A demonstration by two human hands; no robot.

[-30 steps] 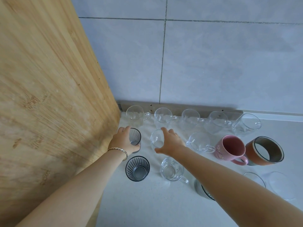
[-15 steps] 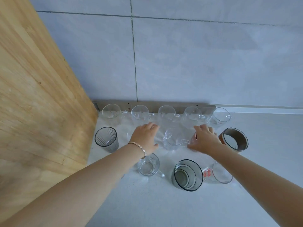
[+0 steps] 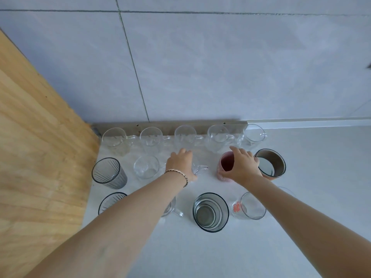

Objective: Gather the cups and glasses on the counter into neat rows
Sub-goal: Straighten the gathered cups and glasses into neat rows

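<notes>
We see a white counter [image 3: 301, 177] with a tall wooden panel [image 3: 40, 147] at its left edge and a grey tiled wall [image 3: 200, 67] along its back edge. Two bare arms reach out flat over the counter.

Our left hand [image 3: 181, 164], with a thin bracelet [image 3: 178, 174] on the wrist, lies palm down on a clear glass cup [image 3: 197, 169] in the middle row. The fingers curl over it; only the cup's handle pokes out to the right. Our right hand [image 3: 244, 167] is closed around the rim of a pink mug [image 3: 225, 167], thumb on the near side. Just right of it, touching the hand, stands a fat brown mug [image 3: 271, 165].

Along the back edge we count five clear round cups [image 3: 184, 137] with handles, in a straight row. The middle row starts near the wooden panel with a grey ribbed glass [image 3: 109, 173], then a plain clear cup [image 3: 146, 167].

At the front we count another grey ribbed glass [image 3: 111, 200], a clear cup [image 3: 172, 209] half hidden under the left arm, a dark-rimmed smooth glass [image 3: 210, 211], and a small clear glass with red print [image 3: 249, 205].
</notes>
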